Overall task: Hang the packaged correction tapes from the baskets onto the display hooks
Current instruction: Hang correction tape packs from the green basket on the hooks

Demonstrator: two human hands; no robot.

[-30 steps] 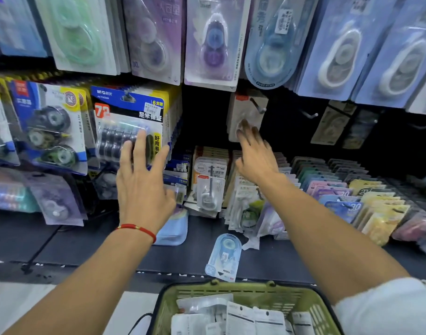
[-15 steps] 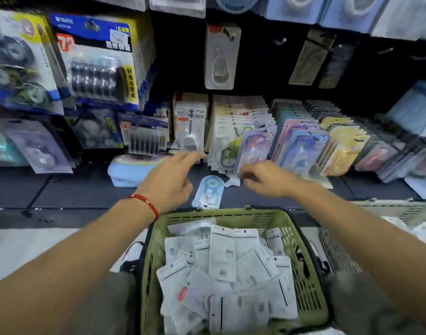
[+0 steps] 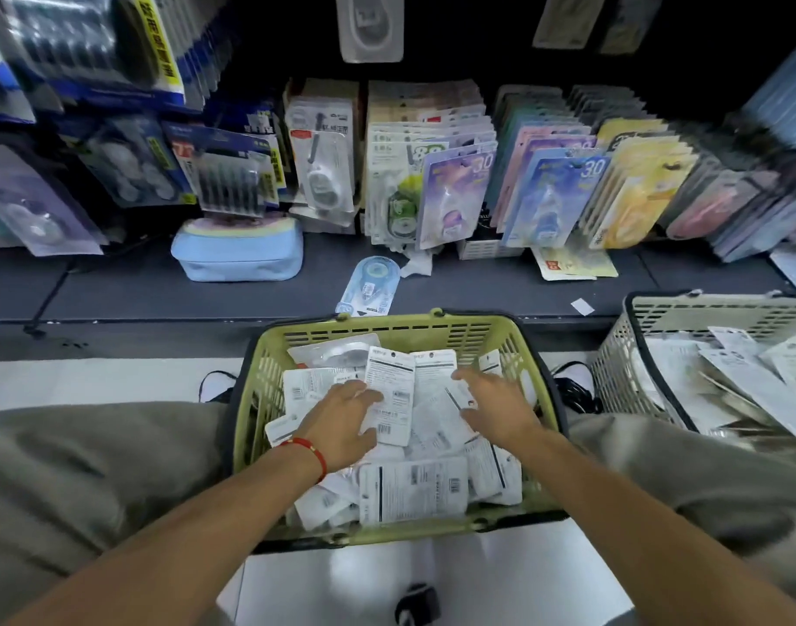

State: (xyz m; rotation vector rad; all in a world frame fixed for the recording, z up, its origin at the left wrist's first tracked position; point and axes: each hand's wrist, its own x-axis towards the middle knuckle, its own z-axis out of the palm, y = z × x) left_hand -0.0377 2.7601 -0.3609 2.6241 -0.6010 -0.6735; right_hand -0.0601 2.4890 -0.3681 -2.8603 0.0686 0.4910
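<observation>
A green basket (image 3: 387, 329) sits between my knees, filled with several white packaged correction tapes (image 3: 414, 487) lying mostly back side up. My left hand (image 3: 342, 420), with a red cord at the wrist, lies on the pile, its fingers touching one white pack (image 3: 389, 399). My right hand (image 3: 493, 402) reaches into the basket's right half with fingers spread over the packs. Neither hand visibly holds a pack. One hanging correction tape pack (image 3: 371, 27) shows on a hook at the top.
A second, pale basket (image 3: 685, 309) with more packs stands at the right. On the dark shelf (image 3: 116, 286) lie a blue pouch (image 3: 240, 255) and a loose blue tape pack (image 3: 369, 284); rows of upright packs (image 3: 545, 183) fill the back.
Both hands have come down from the display wall and shelf into the green basket. The view has tilted downward with them.
</observation>
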